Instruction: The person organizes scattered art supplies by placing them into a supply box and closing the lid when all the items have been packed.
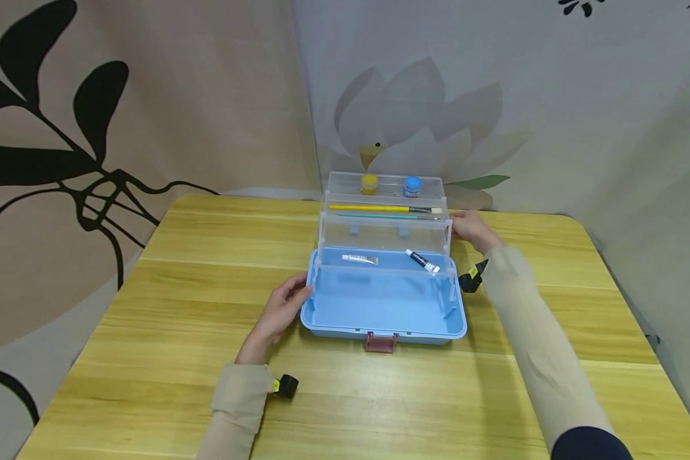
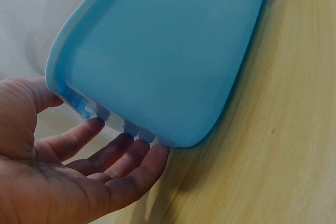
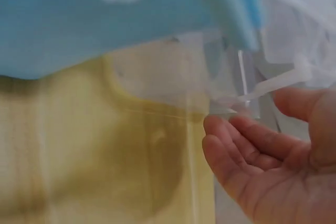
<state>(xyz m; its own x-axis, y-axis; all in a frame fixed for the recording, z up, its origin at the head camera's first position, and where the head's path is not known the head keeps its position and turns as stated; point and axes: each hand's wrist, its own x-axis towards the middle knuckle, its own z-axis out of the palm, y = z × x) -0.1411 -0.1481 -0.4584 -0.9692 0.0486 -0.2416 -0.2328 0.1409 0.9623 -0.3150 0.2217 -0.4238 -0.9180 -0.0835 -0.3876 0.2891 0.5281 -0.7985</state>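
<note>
A blue storage box [image 1: 379, 306] stands on the table, with clear tiered trays [image 1: 388, 236] raised over its back half. My left hand [image 1: 282, 310] holds the box's left end, thumb up at the rim and fingertips [image 2: 157, 153] against the side wall. On the right, my right hand [image 1: 473, 231] is beside the raised trays, its fingers partly hidden behind them in the head view. Its curled fingers and thumb are around the edge of the clear lid [image 3: 163, 72] in the right wrist view.
The trays carry a yellow paint jar [image 1: 369, 184], a blue paint jar [image 1: 412, 186], a yellow paintbrush [image 1: 368, 208], a thin green paintbrush [image 1: 379, 216], a white paint tube [image 1: 359, 259] and a dark paint tube [image 1: 420, 259]. A brown latch [image 1: 381, 343] hangs at the box's front. Behind the wooden table [image 1: 207, 255] hangs a curtain [image 1: 218, 96].
</note>
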